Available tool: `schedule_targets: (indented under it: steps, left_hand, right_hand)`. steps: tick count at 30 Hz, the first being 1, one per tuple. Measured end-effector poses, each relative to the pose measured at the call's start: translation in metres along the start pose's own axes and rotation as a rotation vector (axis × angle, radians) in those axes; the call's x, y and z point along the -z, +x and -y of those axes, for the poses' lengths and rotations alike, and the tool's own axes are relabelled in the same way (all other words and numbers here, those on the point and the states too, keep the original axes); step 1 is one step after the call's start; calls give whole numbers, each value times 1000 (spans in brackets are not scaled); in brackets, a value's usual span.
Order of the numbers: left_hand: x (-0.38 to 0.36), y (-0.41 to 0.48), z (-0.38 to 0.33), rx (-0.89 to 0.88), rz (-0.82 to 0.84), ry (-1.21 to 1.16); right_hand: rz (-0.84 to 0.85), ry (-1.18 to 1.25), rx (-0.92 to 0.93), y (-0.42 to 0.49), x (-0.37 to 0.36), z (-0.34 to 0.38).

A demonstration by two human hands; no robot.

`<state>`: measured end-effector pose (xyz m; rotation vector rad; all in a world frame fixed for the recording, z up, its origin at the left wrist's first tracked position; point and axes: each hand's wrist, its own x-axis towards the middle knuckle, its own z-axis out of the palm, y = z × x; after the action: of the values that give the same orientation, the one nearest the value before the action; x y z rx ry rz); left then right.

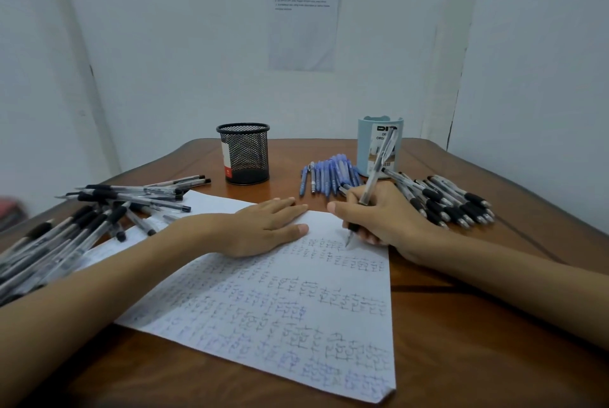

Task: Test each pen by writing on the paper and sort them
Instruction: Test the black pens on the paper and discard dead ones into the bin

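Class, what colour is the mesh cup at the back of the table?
Black; the mesh cup shows best in the head view.

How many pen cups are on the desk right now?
2: a black mesh cup at back centre, and a light blue cup at back right, behind the blue pens, partly crossed by the held pen.

On my feed I see a brown wooden table (pixel 478 341) with a glossy top and rounded far corners, set in a nook of pale bluish-white walls (pixel 33 45). A printed sheet (pixel 304 19) hangs on the back wall (pixel 379 45), its text too small for me to read. A dark seam (pixel 459 84) runs down where the right side panel (pixel 543 61) meets the back wall. The light is soft and even, throwing only faint shadows. A blurred reddish thing (pixel 10 210) sits at the left edge
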<state>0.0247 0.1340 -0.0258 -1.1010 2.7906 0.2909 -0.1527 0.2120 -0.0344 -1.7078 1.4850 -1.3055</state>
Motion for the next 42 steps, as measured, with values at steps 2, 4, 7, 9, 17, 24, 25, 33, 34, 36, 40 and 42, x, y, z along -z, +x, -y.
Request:
schedule_targets:
  steps: [2,4,7,9,17,24,25,33,34,36,40,42]
  left_hand:
    - [1,1,1,-18,-60,26]
    - [1,1,3,-36,-119,52]
    - [1,1,4,-56,-164,69]
    - [1,1,5,-65,-177,85]
    - [0,3,5,-71,-168,94]
    - [0,3,5,-68,-156,84]
    - [0,3,5,-69,-156,81]
    - [0,4,5,-65,-142,77]
    - [0,4,6,-67,-143,76]
    - [0,4,6,-65,-141,74]
    - [0,4,6,-67,-146,77]
    - [0,4,6,-69,-144,76]
  right_hand:
    - [13,-6,-17,1,1,-1]
    - [38,-19,-13,1,1,-1]
    - [59,-23,9,0,1,-1]
    - [61,-35,27,1,0,-1]
    - [53,-18,21,2,1,-3]
    - [-7,-14,34,2,1,-4]
    - [0,-23,29,2,1,-4]
    - [7,-34,15,2,1,-3]
    - [-7,-35,21,2,1,-4]
    - [-14,-41,31,2,1,-5]
    - [-20,-80,51,3,0,-4]
    - [-25,-79,58,3,1,-4]
